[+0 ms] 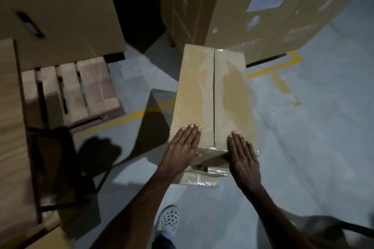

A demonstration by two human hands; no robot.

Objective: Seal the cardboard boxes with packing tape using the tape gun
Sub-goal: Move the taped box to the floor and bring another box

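A grey concrete floor [303, 147] carries yellow painted lines [269, 70]. Tall stacked cartons [263, 6] rise ahead of the hands, a wooden pallet [81, 91] lies to their left, and dim light throws hard shadows [97, 151].

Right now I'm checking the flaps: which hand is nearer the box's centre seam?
Right, narrowly. The right hand lies flat just right of the seam; the left hand lies flat slightly farther left.
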